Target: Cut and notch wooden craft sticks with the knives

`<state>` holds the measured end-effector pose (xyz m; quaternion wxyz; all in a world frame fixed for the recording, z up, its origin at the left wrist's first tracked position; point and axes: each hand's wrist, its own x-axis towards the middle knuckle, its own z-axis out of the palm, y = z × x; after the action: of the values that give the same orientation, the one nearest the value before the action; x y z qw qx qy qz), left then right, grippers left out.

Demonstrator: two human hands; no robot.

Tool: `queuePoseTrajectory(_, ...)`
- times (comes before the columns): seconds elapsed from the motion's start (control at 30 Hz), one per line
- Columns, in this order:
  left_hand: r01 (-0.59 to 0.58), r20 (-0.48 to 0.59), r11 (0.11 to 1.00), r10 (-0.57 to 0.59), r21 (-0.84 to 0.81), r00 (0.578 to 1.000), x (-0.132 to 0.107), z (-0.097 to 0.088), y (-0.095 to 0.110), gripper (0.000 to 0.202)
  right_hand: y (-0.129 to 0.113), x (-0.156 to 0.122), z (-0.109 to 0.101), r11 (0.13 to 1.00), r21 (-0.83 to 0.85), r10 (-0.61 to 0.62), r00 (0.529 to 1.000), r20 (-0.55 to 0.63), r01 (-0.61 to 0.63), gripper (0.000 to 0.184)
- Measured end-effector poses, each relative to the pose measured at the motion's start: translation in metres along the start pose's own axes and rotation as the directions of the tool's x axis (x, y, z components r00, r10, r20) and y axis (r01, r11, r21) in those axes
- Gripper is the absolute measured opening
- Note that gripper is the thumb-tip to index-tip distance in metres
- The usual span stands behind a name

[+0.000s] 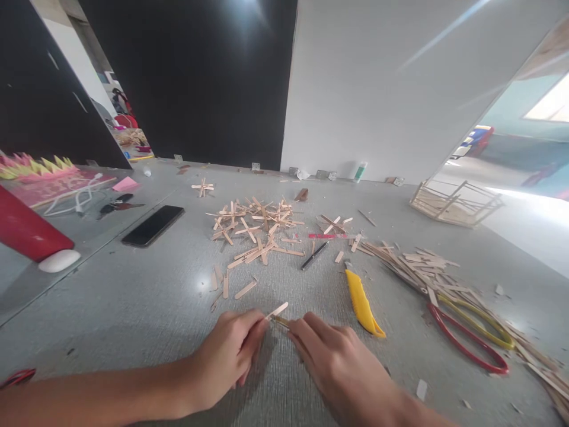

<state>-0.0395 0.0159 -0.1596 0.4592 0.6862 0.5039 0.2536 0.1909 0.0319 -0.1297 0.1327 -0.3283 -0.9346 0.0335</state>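
My left hand [235, 347] is closed, pinching a short pale craft stick [279, 309] whose rounded end sticks out to the upper right. Just to the right, my right hand [329, 350] is closed with its fingers pointing left. From its fingertips juts a thin yellowish-brown piece [281, 321], close to the craft stick; its kind is too small to make out, and so is whether the two touch. Beyond the hands lie cut stick pieces [245, 289] and a heap of craft sticks joined into star shapes [255, 222].
A yellow utility knife [362, 302] lies right of my right hand, with red-and-yellow-handled scissors [471, 338] and loose wood strips [422, 267] farther right. A pen [315, 255] lies ahead. Leftward are a phone [153, 226] and a red bottle [31, 225]. A stick frame [456, 204] stands back right.
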Motion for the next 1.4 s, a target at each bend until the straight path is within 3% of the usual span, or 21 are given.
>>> queuePoseTrajectory(0.13, -0.103, -0.021, 0.99, 0.105, 0.094, 0.994, 0.0, 0.0, 0.003, 0.044, -0.017, -0.014, -0.003, 0.975, -0.194, -0.117, 0.992, -0.048, 0.106, 0.022)
queuePoseTrajectory(0.27, -0.115, -0.011, 0.988, 0.117, 0.106, 0.993, 0.001, -0.001, 0.005, 0.042, -0.026, -0.021, -0.001, 0.901, -0.394, -0.248, 0.96, -0.129, 0.18, 0.035)
queuePoseTrajectory(0.47, -0.026, -0.013, 0.999, 0.027, 0.019, 1.0, 0.002, -0.002, 0.002, 0.046, -0.02, -0.008, -0.011, 0.947, -0.248, -0.247, 0.958, -0.148, 0.205, 0.035)
queuePoseTrajectory(0.53, 0.019, -0.006, 0.999, -0.019, -0.041, 1.0, 0.002, -0.002, 0.001, 0.047, -0.007, -0.002, -0.009, 0.974, -0.128, -0.205, 0.971, -0.127, 0.189, 0.035)
queuePoseTrajectory(0.63, 0.054, 0.006, 0.995, -0.053, -0.079, 0.999, 0.002, -0.003, 0.0, 0.046, 0.019, 0.006, 0.002, 0.998, 0.002, -0.06, 0.99, -0.13, 0.061, 0.034)
queuePoseTrajectory(0.77, 0.06, 0.007, 0.995, -0.06, -0.074, 0.998, 0.002, -0.003, 0.002, 0.046, 0.04, 0.012, 0.013, 0.98, 0.191, 0.084, 0.988, -0.134, -0.057, 0.029)
queuePoseTrajectory(0.87, 0.076, -0.018, 0.992, -0.078, -0.097, 0.997, 0.002, -0.004, 0.003, 0.045, 0.029, 0.01, 0.011, 0.956, 0.281, 0.122, 0.985, -0.12, -0.084, 0.03)
queuePoseTrajectory(1.03, 0.055, -0.089, 0.994, -0.063, -0.094, 0.994, 0.001, -0.003, 0.003, 0.042, -0.013, 0.001, 0.001, 0.853, 0.494, 0.218, 0.975, -0.05, -0.165, 0.031)
queuePoseTrajectory(1.13, 0.055, -0.14, 0.998, -0.06, -0.042, 0.988, -0.001, 0.001, 0.0, 0.043, -0.028, -0.004, -0.005, 0.779, 0.606, 0.189, 0.982, 0.016, -0.16, 0.039)
queuePoseTrajectory(1.27, 0.08, -0.12, 0.996, -0.083, -0.025, 0.989, 0.001, -0.003, -0.002, 0.043, -0.016, 0.0, -0.011, 0.764, 0.622, 0.209, 0.978, 0.014, -0.172, 0.041)
queuePoseTrajectory(1.4, -0.101, -0.15, 0.959, 0.145, 0.267, 0.978, 0.01, -0.021, -0.002, 0.04, 0.019, 0.012, -0.006, 0.803, 0.52, 0.386, 0.919, -0.085, -0.29, 0.021)
